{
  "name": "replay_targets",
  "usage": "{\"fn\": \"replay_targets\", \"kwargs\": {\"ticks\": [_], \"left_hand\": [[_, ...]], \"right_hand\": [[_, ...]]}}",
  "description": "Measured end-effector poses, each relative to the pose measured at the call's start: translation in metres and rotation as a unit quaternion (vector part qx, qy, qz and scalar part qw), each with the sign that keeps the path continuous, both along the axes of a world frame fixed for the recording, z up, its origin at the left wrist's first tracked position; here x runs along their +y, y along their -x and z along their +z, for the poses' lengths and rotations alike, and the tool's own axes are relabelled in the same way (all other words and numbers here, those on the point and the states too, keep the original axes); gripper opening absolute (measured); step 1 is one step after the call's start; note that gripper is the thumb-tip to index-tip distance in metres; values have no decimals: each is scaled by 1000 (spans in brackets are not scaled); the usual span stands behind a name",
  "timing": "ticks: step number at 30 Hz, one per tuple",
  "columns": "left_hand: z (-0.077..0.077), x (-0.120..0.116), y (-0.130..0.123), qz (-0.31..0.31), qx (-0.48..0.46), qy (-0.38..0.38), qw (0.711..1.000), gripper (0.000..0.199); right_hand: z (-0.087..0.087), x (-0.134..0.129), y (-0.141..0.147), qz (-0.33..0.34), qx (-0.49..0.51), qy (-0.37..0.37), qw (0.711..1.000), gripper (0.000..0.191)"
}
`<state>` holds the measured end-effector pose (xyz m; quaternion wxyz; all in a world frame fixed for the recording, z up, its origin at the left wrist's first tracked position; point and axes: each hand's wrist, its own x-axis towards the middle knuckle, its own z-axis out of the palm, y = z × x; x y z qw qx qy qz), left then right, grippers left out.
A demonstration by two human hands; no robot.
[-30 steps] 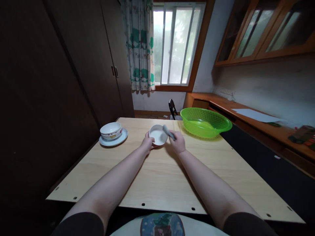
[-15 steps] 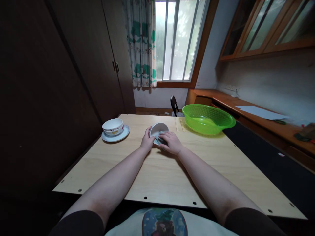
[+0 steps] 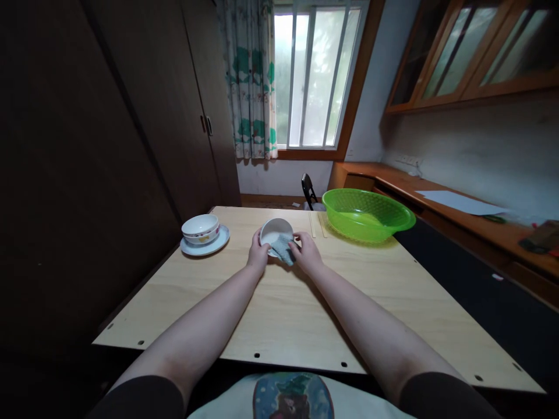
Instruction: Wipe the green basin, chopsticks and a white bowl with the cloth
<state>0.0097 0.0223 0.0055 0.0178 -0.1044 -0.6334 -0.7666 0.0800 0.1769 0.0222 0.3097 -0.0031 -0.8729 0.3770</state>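
Observation:
Over the middle of the table, a white bowl [image 3: 274,228] is tilted with its opening toward me. My left hand [image 3: 258,256] grips its left side, thumb at the near rim. A grey-green cloth [image 3: 283,249] lies over the bowl's near right rim and hangs down outside it. My right hand [image 3: 305,251] is closed on the cloth's right edge at the bowl's right side, thumb in front and fingers behind. Some of the right fingers are hidden behind the bowl and cloth.
Two stacked bowls [image 3: 200,228] stand on a pale plate [image 3: 222,240] at the table's left. Chopsticks [image 3: 322,224] lie beside a green plastic basket [image 3: 369,215] at the far right. Beyond the wooden table [image 3: 244,308] is a dark folding chair [image 3: 308,190].
My right hand has come out of the bowl's inside to its right rim. More of the cloth now shows, spread over the near edge. The left hand keeps its hold.

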Motion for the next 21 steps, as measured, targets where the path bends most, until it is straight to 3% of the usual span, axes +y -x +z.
{"fn": "replay_targets", "kwargs": {"ticks": [3,5,9,15,17,21], "left_hand": [[-1,-1,2,11,5,-14,1000,71],[1,-2,1,10,2,-19,1000,70],[8,-2,-3,-3,-12,-33,999,73],[13,-3,-8,-4,-11,-10,1000,75],[13,-4,-8,-4,-5,-7,1000,75],[14,-3,-8,-11,-3,-18,1000,78]], "right_hand": [[-13,2,12,-6,-78,197,977,38],[-19,3,17,22,-121,272,954,37],[-18,2,15,75,-187,319,926,33],[-4,4,5,188,-303,372,857,28],[-2,2,3,169,-319,379,852,27],[-3,-8,4,62,-292,373,879,31]]}}
